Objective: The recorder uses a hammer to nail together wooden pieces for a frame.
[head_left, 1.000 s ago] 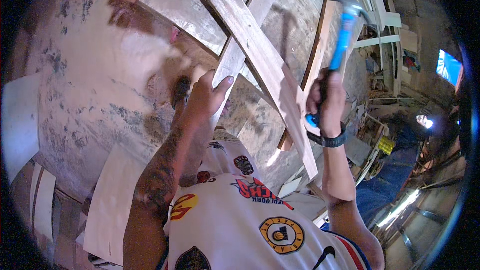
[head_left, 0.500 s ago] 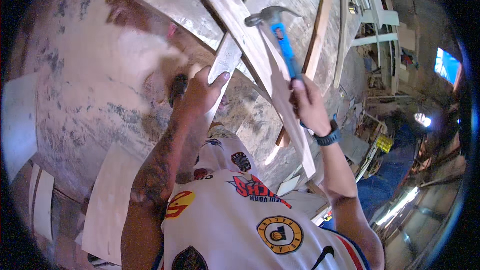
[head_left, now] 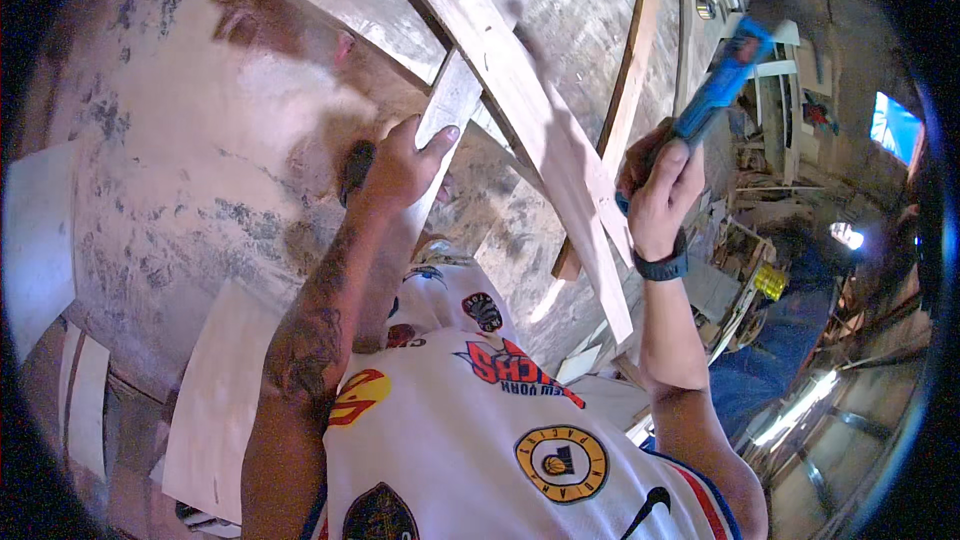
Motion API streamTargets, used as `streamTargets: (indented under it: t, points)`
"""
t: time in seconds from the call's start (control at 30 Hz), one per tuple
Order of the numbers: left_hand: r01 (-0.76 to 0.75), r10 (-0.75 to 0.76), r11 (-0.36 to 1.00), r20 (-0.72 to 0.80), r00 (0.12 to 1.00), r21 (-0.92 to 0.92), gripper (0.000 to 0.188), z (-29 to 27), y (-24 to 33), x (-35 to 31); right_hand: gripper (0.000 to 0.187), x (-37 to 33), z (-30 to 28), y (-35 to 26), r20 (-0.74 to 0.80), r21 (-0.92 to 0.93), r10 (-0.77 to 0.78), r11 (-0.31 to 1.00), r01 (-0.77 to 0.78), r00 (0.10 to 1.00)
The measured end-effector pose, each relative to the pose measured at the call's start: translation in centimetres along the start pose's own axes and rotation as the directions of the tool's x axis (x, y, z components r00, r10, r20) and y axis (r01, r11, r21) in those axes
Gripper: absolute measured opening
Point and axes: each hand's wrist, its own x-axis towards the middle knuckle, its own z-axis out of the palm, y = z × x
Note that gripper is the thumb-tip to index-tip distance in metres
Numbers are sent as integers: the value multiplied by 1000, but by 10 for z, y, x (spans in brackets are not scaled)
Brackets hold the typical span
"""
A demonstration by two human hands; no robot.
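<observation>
Fingers of the left hand [head_left: 402,168] are wrapped around the lower plank [head_left: 454,95], crossed by an upper plank [head_left: 520,90] near the edge of a plywood panel [head_left: 350,0]; a hammer [head_left: 715,90] is gripped aloft by the right hand [head_left: 665,185]. Nailing seems in hand; a squarely aimed blow is needed.

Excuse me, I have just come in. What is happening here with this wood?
A person's left grip holds a narrow board, which passes under a second plank lying across it. The right grip holds a blue-handled hammer up, to the right of where the two cross; its head is blurred.
</observation>
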Motion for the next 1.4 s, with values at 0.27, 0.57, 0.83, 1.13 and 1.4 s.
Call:
streamTargets:
  t: [0.27,0.57,0.83,1.13,1.4]
  points:
    - [-5,2,992,18,1000,127,31,-1,1,3,27,-14,10,-2,294,-522,25,841,139,955]
    - [35,-47,972,48,998,231,41,-7,-2,15,24,-15,7,9,222,-521,23,848,98,975]
    - [-19,7,993,104,995,120,39,-2,6,4,28,-6,17,8,268,-570,134,820,45,954]
    - [74,-9,984,373,928,-161,48,-26,4,8,29,-15,-75,72,-304,-660,19,717,-225,953]
    - [-184,185,983,220,958,-27,30,3,34,-41,41,-26,-119,170,-352,-723,97,604,-336,931]
